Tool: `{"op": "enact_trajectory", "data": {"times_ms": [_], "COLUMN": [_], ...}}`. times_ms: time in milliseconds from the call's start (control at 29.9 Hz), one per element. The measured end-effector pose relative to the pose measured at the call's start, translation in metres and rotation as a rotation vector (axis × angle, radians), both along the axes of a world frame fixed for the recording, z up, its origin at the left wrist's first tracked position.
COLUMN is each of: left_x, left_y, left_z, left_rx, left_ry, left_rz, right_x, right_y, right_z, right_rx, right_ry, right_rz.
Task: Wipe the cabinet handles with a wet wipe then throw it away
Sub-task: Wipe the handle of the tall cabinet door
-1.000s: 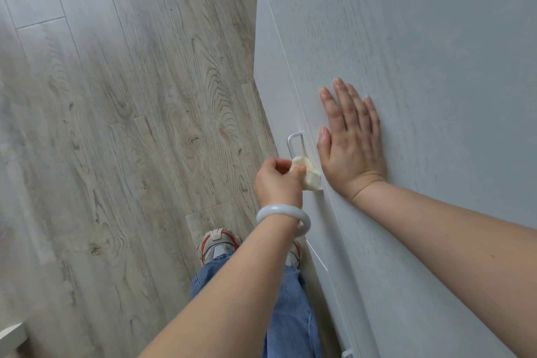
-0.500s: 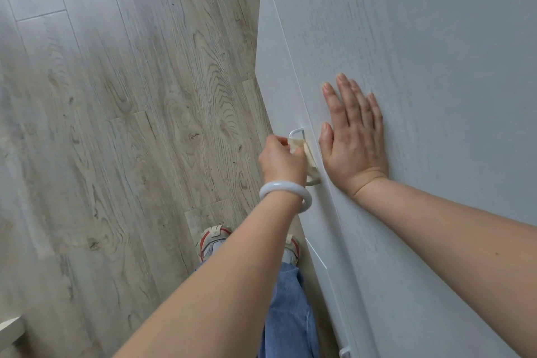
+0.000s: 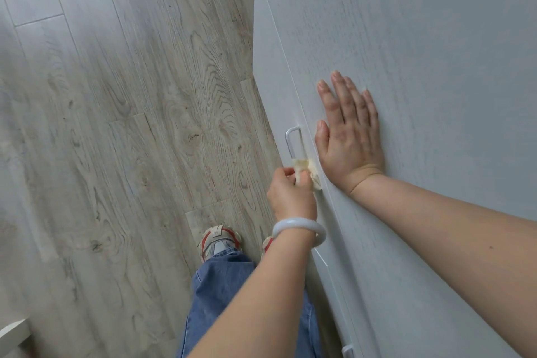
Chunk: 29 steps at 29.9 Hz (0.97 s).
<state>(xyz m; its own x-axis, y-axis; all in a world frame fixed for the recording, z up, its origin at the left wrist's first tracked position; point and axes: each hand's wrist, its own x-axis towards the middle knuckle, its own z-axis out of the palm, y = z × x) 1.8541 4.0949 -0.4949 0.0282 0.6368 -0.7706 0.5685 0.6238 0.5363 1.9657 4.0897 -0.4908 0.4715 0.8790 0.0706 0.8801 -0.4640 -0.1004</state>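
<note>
At floor level, left: wood-grain floor (image 3: 116,125); sneaker (image 3: 218,241) below the working hand. Centre: left hand (image 3: 290,195), fingers pinched on wet wipe (image 3: 303,167), which is wrapped round the lower end of cabinet handle (image 3: 293,139). Right: right hand (image 3: 348,136), fingers spread flat, pressed on cabinet top (image 3: 436,67). Low right: second handle (image 3: 347,350), partly visible. Risks, judged: the thin pinch may let the wipe slip to the floor; the handle's inner face may be missed; the second handle may be skipped.
</note>
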Motion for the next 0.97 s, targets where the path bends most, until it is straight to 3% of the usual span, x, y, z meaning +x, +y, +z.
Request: {"op": "enact_trajectory", "data": {"times_ms": [267,535,769,969], "left_x": [0.012,-0.011,-0.02,0.003], "left_y": [0.041,-0.004,0.041,0.086], "left_z": [-0.005,0.0,-0.01,-0.003], "left_rx": [0.045,-0.108,-0.175,-0.012], "left_ry": [-0.061,-0.194,-0.236,-0.219], "left_rz": [0.021,0.143,-0.185,-0.141], "right_x": [0.0,0.0,-0.001,-0.001], "right_y": [0.0,0.0,0.0,-0.001], "right_z": [0.0,0.001,0.001,0.001], "right_rx": [-0.02,-0.012,0.0,-0.014], "right_ry": [0.003,0.011,0.012,0.011], "right_rz": [-0.003,0.003,0.004,0.004]}}
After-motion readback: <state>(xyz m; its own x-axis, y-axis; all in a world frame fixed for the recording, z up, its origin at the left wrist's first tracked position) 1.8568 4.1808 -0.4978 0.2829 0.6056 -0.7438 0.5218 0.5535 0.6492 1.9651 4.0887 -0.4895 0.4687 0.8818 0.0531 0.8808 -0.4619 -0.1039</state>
